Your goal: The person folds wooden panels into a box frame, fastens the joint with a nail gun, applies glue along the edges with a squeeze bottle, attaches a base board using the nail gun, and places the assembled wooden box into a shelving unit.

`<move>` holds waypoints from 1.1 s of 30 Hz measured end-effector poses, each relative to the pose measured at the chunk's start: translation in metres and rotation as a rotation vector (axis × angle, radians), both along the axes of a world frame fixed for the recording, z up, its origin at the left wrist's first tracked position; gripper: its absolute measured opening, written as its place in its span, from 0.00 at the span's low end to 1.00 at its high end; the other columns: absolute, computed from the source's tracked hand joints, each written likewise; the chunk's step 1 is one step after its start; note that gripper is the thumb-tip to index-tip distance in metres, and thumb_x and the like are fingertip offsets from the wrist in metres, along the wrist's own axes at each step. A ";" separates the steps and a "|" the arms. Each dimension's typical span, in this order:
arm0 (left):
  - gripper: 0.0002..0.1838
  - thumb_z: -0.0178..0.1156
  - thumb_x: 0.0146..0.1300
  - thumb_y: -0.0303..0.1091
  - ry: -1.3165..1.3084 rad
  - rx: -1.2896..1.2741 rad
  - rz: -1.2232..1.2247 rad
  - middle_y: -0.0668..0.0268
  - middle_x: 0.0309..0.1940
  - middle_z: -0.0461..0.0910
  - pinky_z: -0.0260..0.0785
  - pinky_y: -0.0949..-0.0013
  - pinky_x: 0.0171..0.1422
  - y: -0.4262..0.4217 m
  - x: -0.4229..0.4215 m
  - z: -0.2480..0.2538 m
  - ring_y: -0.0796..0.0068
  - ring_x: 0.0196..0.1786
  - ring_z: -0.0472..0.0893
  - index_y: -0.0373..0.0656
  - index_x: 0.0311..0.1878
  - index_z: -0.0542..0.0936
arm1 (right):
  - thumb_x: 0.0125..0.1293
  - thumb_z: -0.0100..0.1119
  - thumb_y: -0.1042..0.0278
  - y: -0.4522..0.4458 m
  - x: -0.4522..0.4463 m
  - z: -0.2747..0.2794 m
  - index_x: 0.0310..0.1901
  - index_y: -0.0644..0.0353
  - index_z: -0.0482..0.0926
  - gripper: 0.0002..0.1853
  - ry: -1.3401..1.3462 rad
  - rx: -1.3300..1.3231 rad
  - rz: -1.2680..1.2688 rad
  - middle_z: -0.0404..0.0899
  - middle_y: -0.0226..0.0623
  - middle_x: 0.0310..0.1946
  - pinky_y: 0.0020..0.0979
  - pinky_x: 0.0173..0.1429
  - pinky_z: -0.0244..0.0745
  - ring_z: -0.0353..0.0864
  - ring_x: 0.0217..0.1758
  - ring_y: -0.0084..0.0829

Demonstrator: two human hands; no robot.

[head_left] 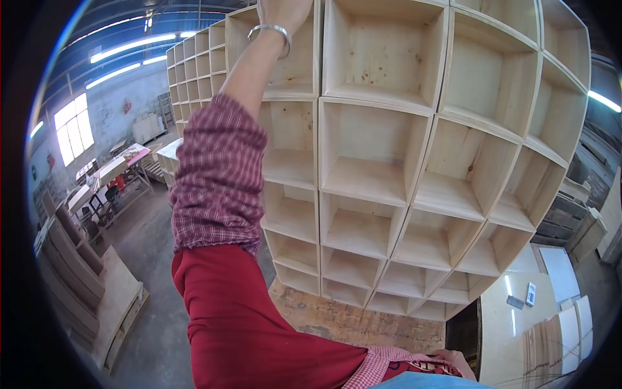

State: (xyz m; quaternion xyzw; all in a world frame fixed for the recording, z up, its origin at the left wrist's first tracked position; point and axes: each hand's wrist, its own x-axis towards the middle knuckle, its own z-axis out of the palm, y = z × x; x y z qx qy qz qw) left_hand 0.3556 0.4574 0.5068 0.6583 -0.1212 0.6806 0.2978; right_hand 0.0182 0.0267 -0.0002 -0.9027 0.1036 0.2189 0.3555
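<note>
More than twenty open wooden compartments (363, 175) fill the view from twelve round to four o'clock, pale, square-fronted and set in neat columns, and up goes the reach of the left arm! The left hand (284, 11) is at twelve o'clock, right at the top edge, in front of the upper compartments; its fingers are cut off, so whether they're spread, pressed together or pinching anything, I can't tell. Contact with the wood? Can't call that either. A silvery bracelet (272, 30) circles the wrist.

Down near five o'clock, a bit of skin, seemingly the right hand (457, 362), lies close to the checked cloth (382, 363); its grip can't be read.

How far along? The tall unit looks largely assembled, I'd judge: sides, dividers and backs in place, bare wood grain showing. Any work left on its top or joints can't be made out from here.

Around it, another shelving unit (198, 66) stands at eleven o'clock, a cluttered table (134, 154) at nine, and curved panels (74, 285) at eight.
</note>
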 end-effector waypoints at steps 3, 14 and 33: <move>0.20 0.58 0.59 0.49 0.069 0.038 0.000 0.54 0.22 0.81 0.74 0.57 0.38 0.001 -0.013 -0.039 0.55 0.28 0.79 0.39 0.25 0.82 | 0.63 0.62 0.70 0.003 0.004 0.002 0.51 0.66 0.81 0.15 0.036 -0.071 0.041 0.84 0.43 0.42 0.26 0.60 0.71 0.81 0.47 0.34; 0.14 0.57 0.63 0.46 -0.129 0.299 0.292 0.64 0.28 0.82 0.72 0.62 0.37 -0.018 0.003 -0.107 0.61 0.31 0.80 0.44 0.39 0.77 | 0.67 0.62 0.57 0.021 0.016 0.035 0.50 0.66 0.81 0.20 0.041 -0.298 0.156 0.85 0.40 0.32 0.25 0.42 0.75 0.83 0.34 0.35; 0.31 0.57 0.67 0.43 0.415 -0.504 -1.412 0.35 0.42 0.74 0.85 0.60 0.40 -0.101 0.023 0.016 0.45 0.41 0.83 0.22 0.59 0.65 | 0.65 0.57 0.72 0.022 -0.003 0.000 0.53 0.63 0.81 0.16 -0.016 -0.148 0.074 0.86 0.37 0.38 0.22 0.49 0.74 0.84 0.42 0.29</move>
